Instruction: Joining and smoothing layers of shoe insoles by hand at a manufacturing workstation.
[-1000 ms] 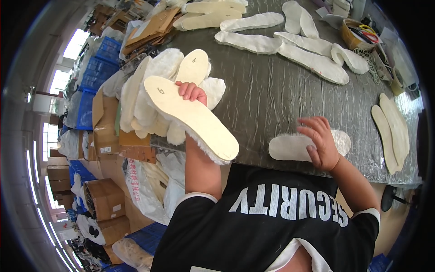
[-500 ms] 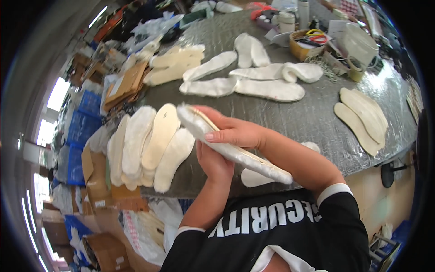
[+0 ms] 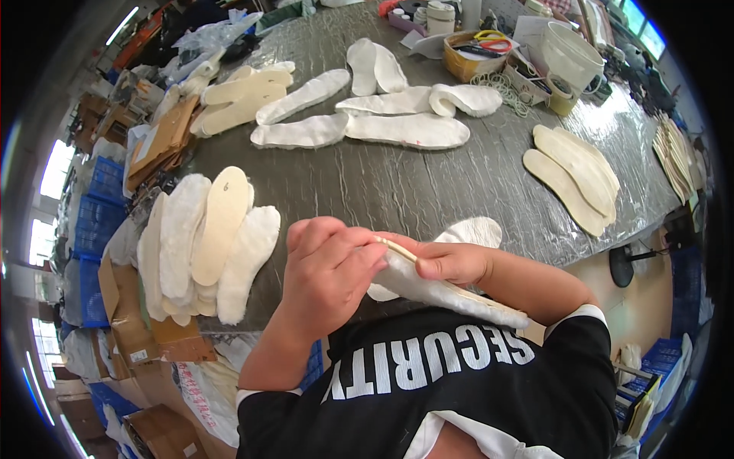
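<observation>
A fluffy white insole (image 3: 440,294) with a cream backing is held just above the table's near edge, one end close to my shirt. My right hand (image 3: 451,262) grips its upper part, thumb on the edge. My left hand (image 3: 325,268) is closed at the insole's far end, its fingertips pinching the rim there. Behind my right hand another white insole (image 3: 475,231) lies on the table, partly covered by the hands and the held one. To the left of my left hand sits a pile of fleece insoles (image 3: 183,237), with a cream one (image 3: 222,226) on top.
Several white insoles (image 3: 405,130) lie across the middle of the grey table (image 3: 329,180), cream ones (image 3: 245,96) further left. More cream insoles (image 3: 573,176) rest at right. A basket with scissors (image 3: 466,61) and a clear bucket (image 3: 569,57) stand far right. Cardboard boxes (image 3: 126,306) flank the left.
My left hand has come up from under the insole to its far end and closed there. The insole has shifted right and nearer me; my right hand has moved along with it.
</observation>
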### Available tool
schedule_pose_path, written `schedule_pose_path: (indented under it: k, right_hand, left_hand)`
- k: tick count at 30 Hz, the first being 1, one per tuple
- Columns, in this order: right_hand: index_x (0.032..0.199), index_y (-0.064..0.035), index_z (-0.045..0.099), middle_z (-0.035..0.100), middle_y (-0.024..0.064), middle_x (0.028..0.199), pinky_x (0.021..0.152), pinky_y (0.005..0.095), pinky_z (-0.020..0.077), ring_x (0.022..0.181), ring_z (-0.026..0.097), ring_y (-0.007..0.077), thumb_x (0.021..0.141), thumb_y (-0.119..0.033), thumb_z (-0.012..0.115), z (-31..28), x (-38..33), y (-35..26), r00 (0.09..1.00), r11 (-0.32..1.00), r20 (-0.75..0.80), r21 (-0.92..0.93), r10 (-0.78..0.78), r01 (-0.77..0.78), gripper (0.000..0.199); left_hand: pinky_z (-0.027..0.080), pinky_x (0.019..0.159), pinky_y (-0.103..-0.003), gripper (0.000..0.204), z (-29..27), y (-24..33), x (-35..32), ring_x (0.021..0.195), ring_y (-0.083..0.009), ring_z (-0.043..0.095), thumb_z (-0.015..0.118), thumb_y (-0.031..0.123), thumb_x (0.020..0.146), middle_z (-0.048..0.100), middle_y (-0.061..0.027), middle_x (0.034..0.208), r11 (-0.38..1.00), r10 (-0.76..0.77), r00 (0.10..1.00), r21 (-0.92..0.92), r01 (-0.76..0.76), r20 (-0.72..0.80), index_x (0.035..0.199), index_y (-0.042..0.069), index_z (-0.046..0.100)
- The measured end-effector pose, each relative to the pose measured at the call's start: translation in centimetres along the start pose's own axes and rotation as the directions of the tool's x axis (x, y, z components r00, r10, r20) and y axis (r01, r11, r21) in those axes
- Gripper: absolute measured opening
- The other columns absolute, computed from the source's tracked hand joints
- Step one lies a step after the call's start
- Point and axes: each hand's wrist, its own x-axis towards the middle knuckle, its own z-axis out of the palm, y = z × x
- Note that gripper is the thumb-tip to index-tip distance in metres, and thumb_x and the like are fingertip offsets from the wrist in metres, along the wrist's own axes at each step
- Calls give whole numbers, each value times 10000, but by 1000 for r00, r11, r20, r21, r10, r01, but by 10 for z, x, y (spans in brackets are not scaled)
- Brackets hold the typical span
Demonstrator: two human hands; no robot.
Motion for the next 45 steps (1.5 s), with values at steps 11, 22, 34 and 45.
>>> schedule_pose_path:
  k: [11,22,34,45]
  right_hand:
    - [1379,-74,413,549,70,1208,850,252,462,1014,541,102,981,-408,483,11,-9,19,946,951,-288,304,147,-56,524]
    - [831,-8,639,624,39,732,605,288,455,681,555,102,875,-179,624,3,3,21,722,750,-691,-476,4,-459,178]
    - [959,-16,598,568,30,797,728,287,448,755,514,123,1000,-254,490,18,-9,42,782,900,-569,-436,-253,-26,265]
    - [1163,12,451,630,242,851,720,431,471,831,630,383,874,-79,588,43,-14,17,888,745,-458,-604,-34,-283,333]
  left_hand:
    - [375,767,-390,249,20,7,-5,798,-232,537,762,41,581,618,-9,885,991,-62,984,-105,80,169,790,88,634]
    - [406,788,-396,67,36,12,-28,832,-193,553,584,110,708,591,-31,834,971,218,945,-152,-184,246,736,80,531]
    - [460,702,-391,125,42,6,-43,728,-292,595,647,22,826,633,-101,854,955,-150,985,-244,166,84,858,34,527]
    - [459,679,-373,148,36,20,-46,704,-276,595,684,24,788,625,-112,873,979,-164,984,-114,172,75,859,32,554]
